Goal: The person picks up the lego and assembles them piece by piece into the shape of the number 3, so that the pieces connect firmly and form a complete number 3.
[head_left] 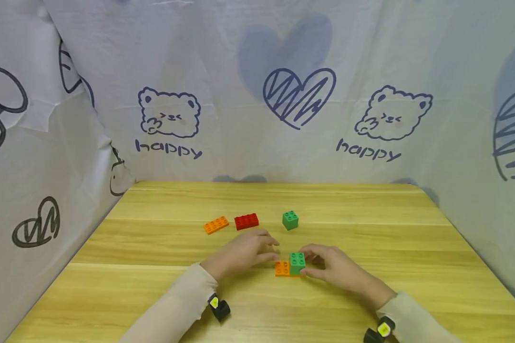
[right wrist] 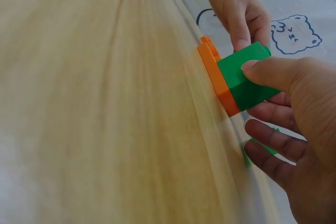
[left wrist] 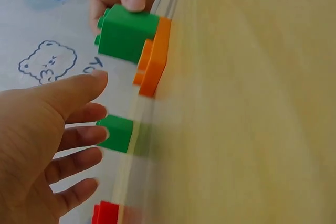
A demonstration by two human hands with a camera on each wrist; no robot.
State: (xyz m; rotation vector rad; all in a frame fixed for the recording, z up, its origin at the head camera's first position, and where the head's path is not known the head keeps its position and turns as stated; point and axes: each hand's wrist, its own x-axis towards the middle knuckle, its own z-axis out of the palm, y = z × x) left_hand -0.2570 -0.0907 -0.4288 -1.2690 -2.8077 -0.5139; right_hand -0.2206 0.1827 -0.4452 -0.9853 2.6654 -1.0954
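Note:
A green toy building block (head_left: 297,263) sits on the right end of a flat orange building block (head_left: 282,268), whose left studs show. My right hand (head_left: 336,269) pinches the green block, its thumb on the near side and fingers on the far side; in the right wrist view the thumb lies flat against the green block (right wrist: 249,80). To the left of the pair is my left hand (head_left: 251,250), its fingers relaxed and spread with nothing in them. In the left wrist view this left hand (left wrist: 47,140) is apart from the orange block (left wrist: 156,59).
Farther back on the wooden table (head_left: 154,247) lie a second flat orange block (head_left: 216,225), a red block (head_left: 246,221) and another green block (head_left: 290,220). Printed white cloth (head_left: 240,157) hangs along the table's back and sides.

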